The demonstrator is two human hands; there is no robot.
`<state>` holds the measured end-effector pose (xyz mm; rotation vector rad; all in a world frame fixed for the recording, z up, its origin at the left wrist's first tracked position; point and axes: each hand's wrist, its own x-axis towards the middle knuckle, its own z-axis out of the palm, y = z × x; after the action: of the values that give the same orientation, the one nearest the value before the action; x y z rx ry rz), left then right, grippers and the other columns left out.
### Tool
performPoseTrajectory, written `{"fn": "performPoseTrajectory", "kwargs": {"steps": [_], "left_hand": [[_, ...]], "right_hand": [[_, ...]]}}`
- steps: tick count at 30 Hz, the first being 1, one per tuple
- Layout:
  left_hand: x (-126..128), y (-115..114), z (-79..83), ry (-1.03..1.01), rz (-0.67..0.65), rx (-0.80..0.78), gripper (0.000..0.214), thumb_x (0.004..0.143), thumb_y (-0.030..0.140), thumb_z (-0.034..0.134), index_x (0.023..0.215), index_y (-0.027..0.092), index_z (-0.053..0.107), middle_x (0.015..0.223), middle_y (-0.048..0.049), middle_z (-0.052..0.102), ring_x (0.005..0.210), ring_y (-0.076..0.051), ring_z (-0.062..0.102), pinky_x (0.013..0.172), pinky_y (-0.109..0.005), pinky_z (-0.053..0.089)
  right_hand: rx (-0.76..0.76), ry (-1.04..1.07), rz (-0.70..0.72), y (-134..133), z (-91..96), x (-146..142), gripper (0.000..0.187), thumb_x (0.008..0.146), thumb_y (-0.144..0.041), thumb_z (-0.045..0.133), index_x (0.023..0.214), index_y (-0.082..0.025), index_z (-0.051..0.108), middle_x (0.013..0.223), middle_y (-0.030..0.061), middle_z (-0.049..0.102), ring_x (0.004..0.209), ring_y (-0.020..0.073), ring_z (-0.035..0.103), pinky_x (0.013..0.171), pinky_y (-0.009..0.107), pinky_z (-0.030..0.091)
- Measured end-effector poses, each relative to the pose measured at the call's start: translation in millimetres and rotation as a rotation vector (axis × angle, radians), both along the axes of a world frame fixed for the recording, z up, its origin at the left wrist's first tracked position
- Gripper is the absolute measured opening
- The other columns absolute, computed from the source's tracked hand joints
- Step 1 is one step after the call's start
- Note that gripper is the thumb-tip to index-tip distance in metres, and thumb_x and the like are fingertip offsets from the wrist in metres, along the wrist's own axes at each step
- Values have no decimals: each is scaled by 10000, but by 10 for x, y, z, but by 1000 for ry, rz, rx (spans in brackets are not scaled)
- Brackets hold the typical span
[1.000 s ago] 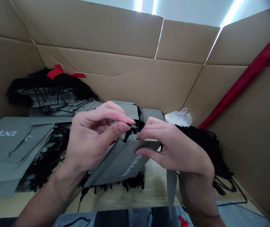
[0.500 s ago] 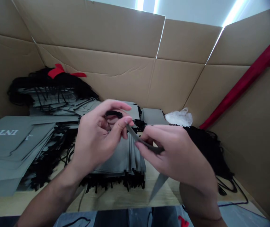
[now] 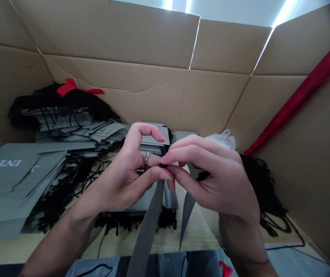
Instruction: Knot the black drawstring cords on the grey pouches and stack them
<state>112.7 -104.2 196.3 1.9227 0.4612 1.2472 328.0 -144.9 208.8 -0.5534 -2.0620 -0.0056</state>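
My left hand (image 3: 136, 173) holds a thin grey card (image 3: 147, 231) seen nearly edge-on, hanging down from between thumb and fingers. Its index finger is raised and curved. With thumb and fingertips, my right hand (image 3: 211, 177) pinches a short bit of black cord (image 3: 163, 164) at the card's top, where both hands meet. A second grey card (image 3: 187, 213) hangs below my right palm, and its upper part is hidden by the hand. Beneath the hands lies a stack of grey cards (image 3: 170, 196) with black cord ends along its front edge.
Large grey sheets with white lettering (image 3: 3, 173) lie at left beside bunched black cords (image 3: 55, 204). Behind them, a card pile carries black cord and a red strip (image 3: 69, 87). Right are a clear plastic bag (image 3: 225, 139) and a black cord heap (image 3: 257, 184). Cardboard walls (image 3: 141, 77) surround the table.
My right hand has moved up and left to meet my left hand, its fingertips now at the cord. The card in my left hand has swung to hang downward.
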Motion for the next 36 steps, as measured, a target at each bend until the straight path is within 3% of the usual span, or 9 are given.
{"fn": "performPoseTrajectory", "kwargs": {"steps": [2,4,8,13,18,25,30,36], "left_hand": [[7,28,-17,78,-148,-2,446,955,227,855,1229,289,509,734,72,736,461,-111,667,405,-164,512],[33,36,-27,69,-178,19,475,964,215,855,1224,304,467,699,99,720,453,-98,646,409,-148,512],[86,10,-38,-109,-16,144,485,881,174,932,1164,282,553,852,66,778,636,-99,732,604,-160,641],[48,10,-39,-72,152,411,184,944,65,810,1061,196,755,978,-11,791,790,-112,747,671,-201,642],[10,20,-49,-63,219,577,304,890,-11,832,1105,200,789,997,-13,823,891,-140,783,775,-246,643],[3,28,-52,28,263,762,209,962,22,763,1097,181,777,935,-31,830,810,-119,792,721,-204,621],[41,29,-77,69,390,883,192,998,20,684,1045,193,751,862,-10,810,722,-102,759,700,-180,618],[78,15,-67,24,372,829,268,989,-22,641,1039,227,724,871,18,798,751,-109,764,671,-206,608]], "right_hand": [[30,25,36,33,-7,10,180,1012,-37,698,1122,-164,764,1072,25,766,1002,119,726,915,244,614],[41,32,26,54,-11,38,150,985,-37,736,1084,-147,759,1032,19,754,958,111,715,892,237,618],[81,50,-62,70,-25,48,145,936,-45,789,1033,-146,752,1012,17,749,930,116,715,874,245,620],[79,136,-106,44,-20,29,212,883,-13,776,1018,-175,752,989,-6,766,856,99,698,808,237,624],[37,157,-108,2,-3,42,246,856,9,773,1001,-187,743,963,-37,768,812,79,674,786,233,618],[32,106,-119,-18,17,67,206,876,-5,763,967,-189,744,915,-52,753,809,67,673,802,215,612],[46,101,-158,-16,9,30,199,875,-3,732,936,-192,736,862,-56,727,781,67,658,764,215,592],[6,167,-167,-52,-11,-24,218,825,14,747,894,-191,718,842,-75,716,727,49,607,698,198,558]]}}
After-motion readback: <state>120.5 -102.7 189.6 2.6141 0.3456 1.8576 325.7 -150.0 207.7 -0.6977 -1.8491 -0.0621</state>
